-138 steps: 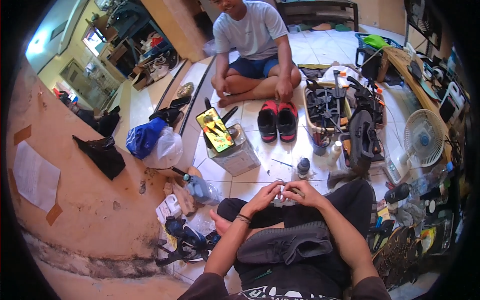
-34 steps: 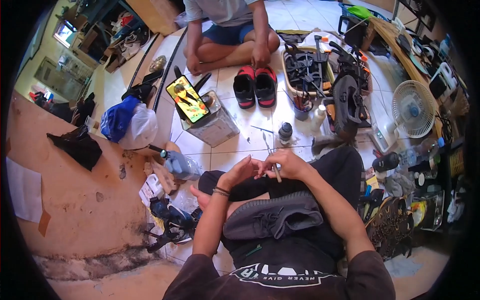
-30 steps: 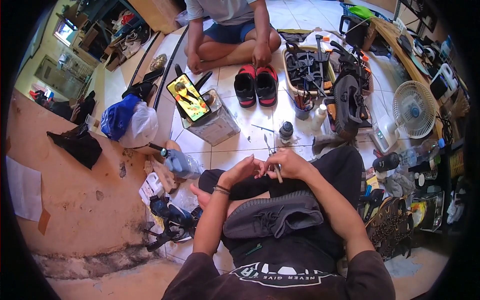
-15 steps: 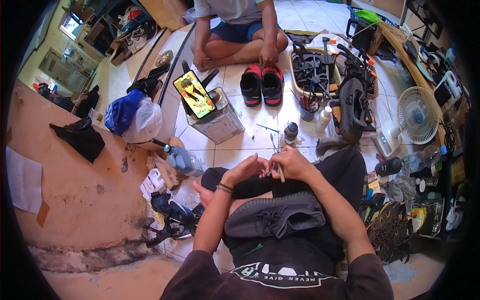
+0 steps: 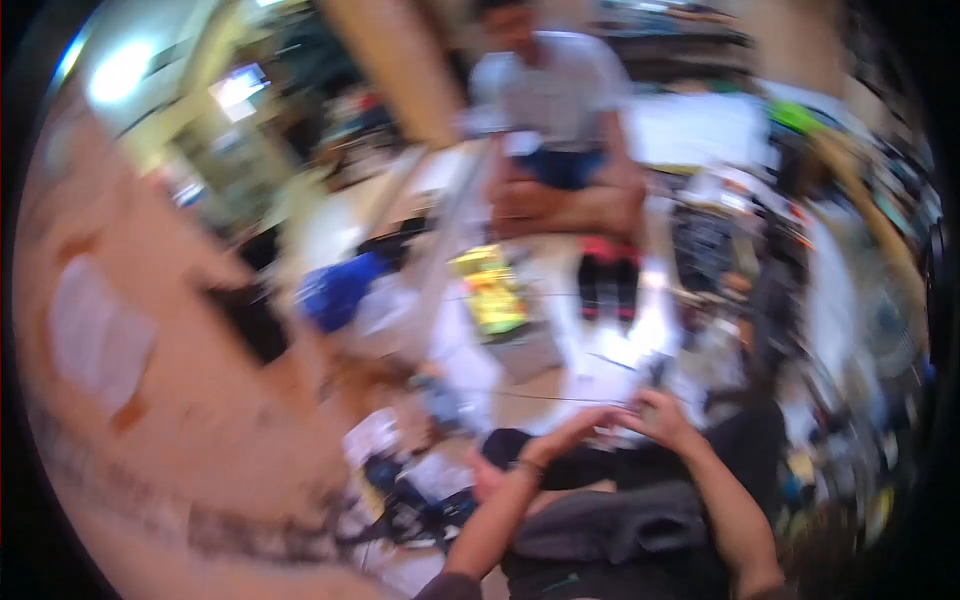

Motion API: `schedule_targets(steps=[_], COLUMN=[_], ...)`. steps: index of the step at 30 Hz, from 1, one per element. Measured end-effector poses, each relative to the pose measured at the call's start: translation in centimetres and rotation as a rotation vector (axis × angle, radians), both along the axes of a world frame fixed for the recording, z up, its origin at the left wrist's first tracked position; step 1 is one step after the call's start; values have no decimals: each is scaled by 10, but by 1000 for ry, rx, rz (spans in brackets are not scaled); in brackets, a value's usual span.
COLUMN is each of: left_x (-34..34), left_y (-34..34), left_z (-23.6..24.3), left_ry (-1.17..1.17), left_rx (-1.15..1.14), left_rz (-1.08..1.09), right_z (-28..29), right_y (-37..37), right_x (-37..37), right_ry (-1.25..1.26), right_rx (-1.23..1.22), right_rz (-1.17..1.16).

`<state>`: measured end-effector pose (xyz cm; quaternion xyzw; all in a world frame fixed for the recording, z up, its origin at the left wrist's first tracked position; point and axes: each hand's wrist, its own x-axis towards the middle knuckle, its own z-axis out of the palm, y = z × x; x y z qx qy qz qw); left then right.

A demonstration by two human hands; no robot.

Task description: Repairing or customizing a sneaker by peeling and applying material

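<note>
Motion smears the whole head view. My left hand (image 5: pixel 583 428) and my right hand (image 5: pixel 662 418) meet above my crossed legs, fingertips close together. The right fingers are curled around a thin wooden-handled tool, clear in the earlier picture but lost in blur now. The left fingers look pinched; anything small between them cannot be made out. A dark grey knit shoe (image 5: pixel 620 525) lies sideways across my lap, below both hands and apart from them.
Across from me sits a person (image 5: pixel 555 95) behind red-and-black shoes (image 5: pixel 607 285). A lit phone (image 5: pixel 490 292) leans on a square tin (image 5: pixel 530 355). Blue and white bags (image 5: pixel 340 290) lie left. A basket of dark footwear (image 5: pixel 703 245) stands right, near a blurred fan (image 5: pixel 888 335).
The view has swung up and left, so everything sits lower and further right, and the seated person shows more fully. My hands stay together over my lap.
</note>
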<state>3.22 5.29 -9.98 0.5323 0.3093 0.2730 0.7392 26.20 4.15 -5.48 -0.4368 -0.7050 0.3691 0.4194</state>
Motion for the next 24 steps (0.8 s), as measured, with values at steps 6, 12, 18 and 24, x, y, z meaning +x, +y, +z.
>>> schedule_targets(steps=[6,12,18,24], left_x=[-6,-2,-5,1], left_y=[14,14,7,7], left_z=[46,49,60,58], left_ry=[-49,106,313,285], left_rx=[189,245,435,451], left_rz=[-118,-6,-42,-79], right_z=[15,7,3,11], right_y=[7,13,9,1], right_x=[-6,-3,-7,0], right_ry=[-40,-164,-341,-330], right_rx=[60,136,45,73], right_rz=[-10,42,123,126])
